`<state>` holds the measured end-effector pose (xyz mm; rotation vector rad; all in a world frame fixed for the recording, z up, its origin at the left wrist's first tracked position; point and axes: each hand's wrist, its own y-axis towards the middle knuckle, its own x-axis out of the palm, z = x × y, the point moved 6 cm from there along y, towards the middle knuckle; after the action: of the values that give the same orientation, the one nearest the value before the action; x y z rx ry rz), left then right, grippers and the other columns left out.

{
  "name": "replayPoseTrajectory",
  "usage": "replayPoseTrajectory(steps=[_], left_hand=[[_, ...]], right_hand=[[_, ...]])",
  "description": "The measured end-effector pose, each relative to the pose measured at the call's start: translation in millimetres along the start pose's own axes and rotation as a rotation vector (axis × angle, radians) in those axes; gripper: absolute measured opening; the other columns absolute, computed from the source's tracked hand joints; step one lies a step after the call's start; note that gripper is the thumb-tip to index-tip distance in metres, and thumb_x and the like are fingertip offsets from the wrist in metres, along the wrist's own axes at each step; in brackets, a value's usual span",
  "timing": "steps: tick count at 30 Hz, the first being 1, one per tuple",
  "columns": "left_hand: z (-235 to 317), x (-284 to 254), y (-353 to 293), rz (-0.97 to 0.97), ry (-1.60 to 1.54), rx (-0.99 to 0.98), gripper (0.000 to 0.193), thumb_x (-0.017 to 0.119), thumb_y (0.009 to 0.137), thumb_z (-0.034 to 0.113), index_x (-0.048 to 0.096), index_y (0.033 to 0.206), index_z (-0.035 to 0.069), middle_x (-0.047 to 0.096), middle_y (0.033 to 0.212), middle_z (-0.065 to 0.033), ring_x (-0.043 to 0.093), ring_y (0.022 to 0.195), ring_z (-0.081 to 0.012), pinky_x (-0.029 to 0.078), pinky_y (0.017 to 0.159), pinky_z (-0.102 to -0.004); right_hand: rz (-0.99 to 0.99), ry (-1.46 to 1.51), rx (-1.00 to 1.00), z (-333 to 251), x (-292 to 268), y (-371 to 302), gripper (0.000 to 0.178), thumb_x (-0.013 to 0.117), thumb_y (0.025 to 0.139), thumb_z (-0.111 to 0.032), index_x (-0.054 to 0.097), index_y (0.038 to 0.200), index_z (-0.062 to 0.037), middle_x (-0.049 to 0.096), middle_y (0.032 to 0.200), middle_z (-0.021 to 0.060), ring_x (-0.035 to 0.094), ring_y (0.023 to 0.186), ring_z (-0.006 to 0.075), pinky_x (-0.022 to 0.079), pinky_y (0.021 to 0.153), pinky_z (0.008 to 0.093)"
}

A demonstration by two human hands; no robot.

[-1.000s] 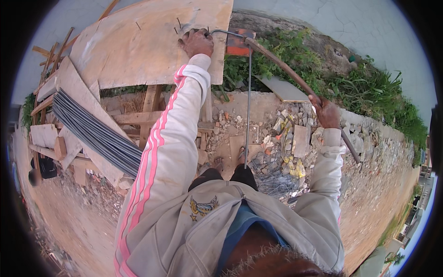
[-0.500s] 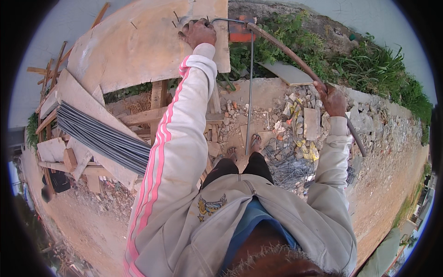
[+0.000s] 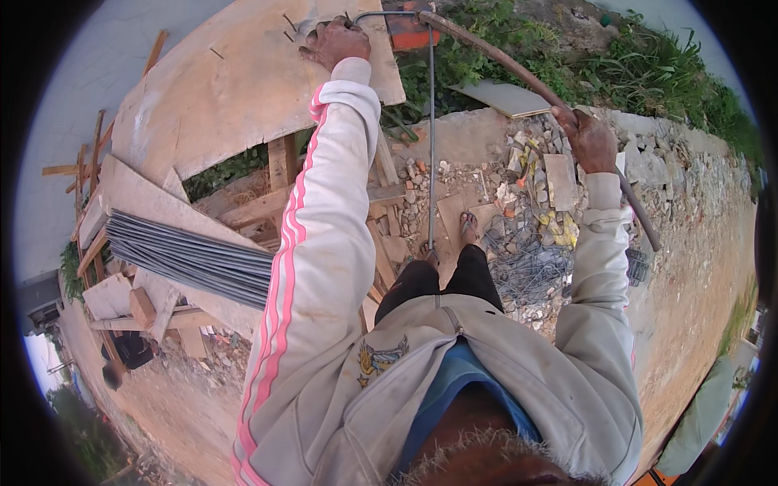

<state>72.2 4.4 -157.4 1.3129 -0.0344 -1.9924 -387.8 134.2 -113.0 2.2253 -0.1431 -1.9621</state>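
Note:
At the top of the worktable board (image 3: 243, 105), my left hand (image 3: 336, 44) is closed over the end of a thin steel rod (image 3: 432, 138), its fingers partly hiding the metal. Several nails (image 3: 288, 24) stick up from the board beside that hand. The rod runs right from my fingers, bends sharply past the board's edge, and hangs down toward my feet. A long rusty bar (image 3: 506, 69) meets the rod at this bend. Out to the right, my right hand (image 3: 590, 139) is wrapped round the bar's lower part, and its free end shows below the hand.
A bundle of steel rods (image 3: 190, 255) lies on planks at the left. Rubble (image 3: 527, 182) and tangled wire (image 3: 527, 271) cover ground right of my feet. Plants (image 3: 648, 73) grow along the wall. A grey panel (image 3: 502, 99) and an orange object (image 3: 412, 36) are near the bar.
The whole view has shifted slightly. Both hands keep their hold on the rod and the bar. The bend and the bar show little other movement.

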Motion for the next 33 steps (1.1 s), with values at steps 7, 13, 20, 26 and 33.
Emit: replayPoseTrajectory(steps=[7,13,20,26,33], left_hand=[[2,-2,2,-0.039,-0.055,0.018,0.026,0.065,0.086,0.033,0.077,0.107,0.024,0.066,0.124,-0.0054,0.051,0.126,-0.0331,0.021,0.118,-0.0626],[3,-2,0,-0.038,0.008,-0.01,0.029,0.062,0.088,0.036,0.077,0.108,0.022,0.066,0.125,-0.0063,0.051,0.127,-0.032,0.02,0.118,-0.0614],[-7,9,15,-0.112,0.048,-0.065,0.033,0.06,0.087,0.037,0.077,0.109,0.021,0.067,0.125,-0.0081,0.055,0.125,-0.0312,0.026,0.116,-0.0568],[-23,-16,43,-0.203,-0.45,-0.056,0.033,0.067,0.084,0.036,0.079,0.104,0.014,0.075,0.111,-0.0115,0.069,0.107,-0.032,0.051,0.098,-0.0439],[5,-105,12,-0.279,-0.297,0.123,0.034,0.07,0.085,0.038,0.078,0.105,0.011,0.074,0.108,-0.019,0.069,0.105,-0.0349,0.052,0.096,-0.0421]], right_hand=[[-0.007,0.006,0.053,-18,-2,-21,0.07,0.047,0.092,-0.075,0.074,0.096,-0.0098,0.066,0.068,0.0216,0.068,0.07,0.0439,0.052,0.06,0.0523],[-0.267,0.012,0.102,3,0,8,0.067,0.055,0.088,-0.073,0.072,0.104,-0.0095,0.069,0.081,0.0233,0.069,0.084,0.0427,0.052,0.072,0.0531],[-0.244,0.242,0.086,26,6,31,0.055,0.065,0.089,-0.057,0.072,0.111,-0.0069,0.07,0.082,0.0179,0.071,0.084,0.0363,0.052,0.076,0.0489],[-0.486,1.179,0.164,-73,62,-30,0.046,0.071,0.092,-0.05,0.066,0.101,-0.0053,0.066,0.074,0.0026,0.059,0.055,0.0082,0.041,0.045,0.0242],[-0.683,1.641,0.278,-195,93,-86,0.047,0.069,0.095,-0.046,0.064,0.115,-0.0038,0.068,0.079,0.0058,0.062,0.056,0.0101,0.037,0.038,0.0218]])
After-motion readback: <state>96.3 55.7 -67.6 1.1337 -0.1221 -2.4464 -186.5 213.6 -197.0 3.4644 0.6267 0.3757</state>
